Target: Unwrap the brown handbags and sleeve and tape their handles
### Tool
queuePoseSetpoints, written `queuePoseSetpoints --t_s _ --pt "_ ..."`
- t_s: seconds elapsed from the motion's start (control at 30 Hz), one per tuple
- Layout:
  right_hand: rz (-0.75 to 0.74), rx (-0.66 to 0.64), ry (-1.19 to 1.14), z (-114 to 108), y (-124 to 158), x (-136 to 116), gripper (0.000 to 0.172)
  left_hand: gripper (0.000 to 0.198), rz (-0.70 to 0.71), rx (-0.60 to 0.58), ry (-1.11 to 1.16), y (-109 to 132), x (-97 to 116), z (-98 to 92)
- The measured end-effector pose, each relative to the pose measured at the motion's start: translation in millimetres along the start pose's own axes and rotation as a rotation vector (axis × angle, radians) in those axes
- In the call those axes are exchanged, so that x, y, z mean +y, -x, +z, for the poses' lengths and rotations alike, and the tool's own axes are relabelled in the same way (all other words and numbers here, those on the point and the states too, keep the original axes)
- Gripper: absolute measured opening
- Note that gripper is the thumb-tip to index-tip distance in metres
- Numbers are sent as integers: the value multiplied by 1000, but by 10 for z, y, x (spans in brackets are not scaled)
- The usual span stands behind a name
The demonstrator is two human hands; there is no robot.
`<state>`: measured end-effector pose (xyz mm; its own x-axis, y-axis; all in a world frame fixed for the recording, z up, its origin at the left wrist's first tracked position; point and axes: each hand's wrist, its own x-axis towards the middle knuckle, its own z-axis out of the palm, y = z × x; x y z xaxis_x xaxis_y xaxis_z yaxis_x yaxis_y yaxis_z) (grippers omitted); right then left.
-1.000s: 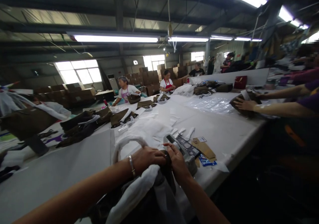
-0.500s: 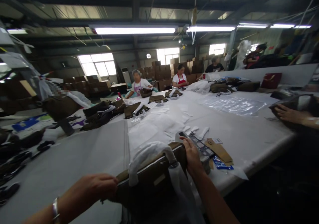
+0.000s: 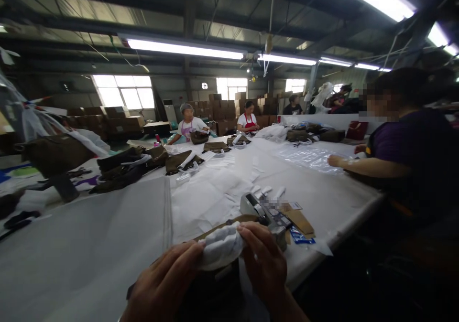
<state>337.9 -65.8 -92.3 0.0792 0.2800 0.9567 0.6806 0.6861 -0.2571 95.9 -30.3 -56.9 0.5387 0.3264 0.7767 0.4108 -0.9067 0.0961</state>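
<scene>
Both my hands are at the bottom centre, close together. My left hand and my right hand pinch a white-wrapped handle of a dark brown bag that sits below them at the table's near edge. Fingers of both hands are closed on the wrapping. Just behind my right hand lies a grey handheld device on some cards.
A long white table stretches away, carrying brown bags, white paper sheets and clear plastic. A person in purple works at the right edge. Other workers sit at the far end before stacked cartons.
My hands were spread to the bag's two ends half a second ago; now they have come together on the white-wrapped handle. The view has swung right, bringing the person in purple into sight.
</scene>
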Motion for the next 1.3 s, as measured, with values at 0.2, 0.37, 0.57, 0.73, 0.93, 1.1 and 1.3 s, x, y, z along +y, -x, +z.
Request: queuePoseSetpoints --t_s 0.2,0.37,0.57,0.73,0.93,1.1,1.3 --pt "38 -68 -99 2 -98 4 46 30 -260 -116 225 -80 -100 -113" --pt "623 -334 -471 16 -225 60 23 34 -827 -540 914 -345 -171 -210" --pt "829 -269 -502 78 -304 179 35 45 -1240 -141 1451 -291 -351 -15" --pt "767 -92 -290 -35 -164 -143 40 45 -1107 -219 1254 -512 -375 -45" --pt "1177 -426 -867 225 -185 -336 65 41 -801 -400 840 -780 -117 -211" --pt "1163 -131 -1107 386 -318 -375 34 20 -443 -313 396 -652 12 -216" --pt "968 -255 -1236 384 -444 -393 35 40 -383 -150 93 -702 -37 -225"
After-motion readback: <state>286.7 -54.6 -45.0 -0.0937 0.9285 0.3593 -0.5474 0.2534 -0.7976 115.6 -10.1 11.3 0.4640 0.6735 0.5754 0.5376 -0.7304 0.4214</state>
